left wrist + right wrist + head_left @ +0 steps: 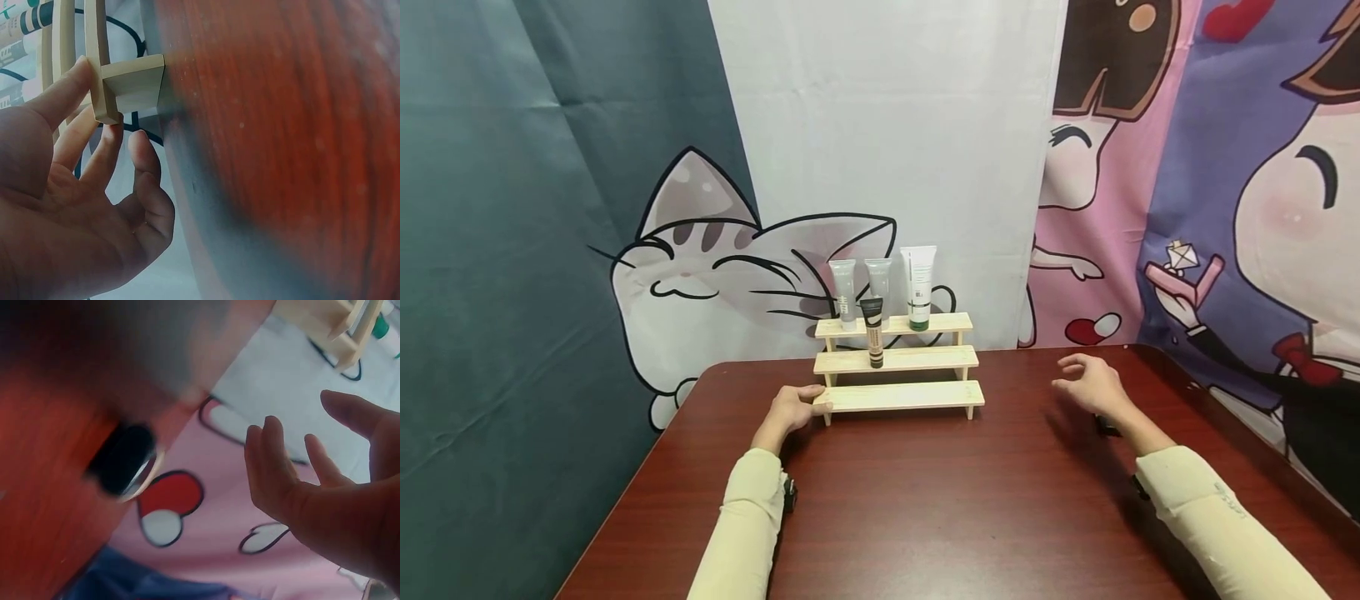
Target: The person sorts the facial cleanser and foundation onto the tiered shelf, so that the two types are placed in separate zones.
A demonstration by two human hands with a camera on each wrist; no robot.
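Note:
A pale wooden three-step display stand [898, 395] is set at the back of the table. My left hand [794, 408] pinches the left end of its lowest step; in the left wrist view the thumb [70, 87] lies on one face of the board with fingertips at the other. Two grey tubes [845, 293] and a taller white tube with a green cap [919, 285] stand on the top step. On the middle step is a black-capped beige tube [874, 333]. Off to the right, my right hand [1093, 385] hovers over the table, fingers loosely bent, holding nothing.
A black rounded object [128, 459] lies on the table below the right hand, partly hidden by the wrist in the head view. The red-brown tabletop [925, 500] reaches back to a printed cartoon curtain [895, 125].

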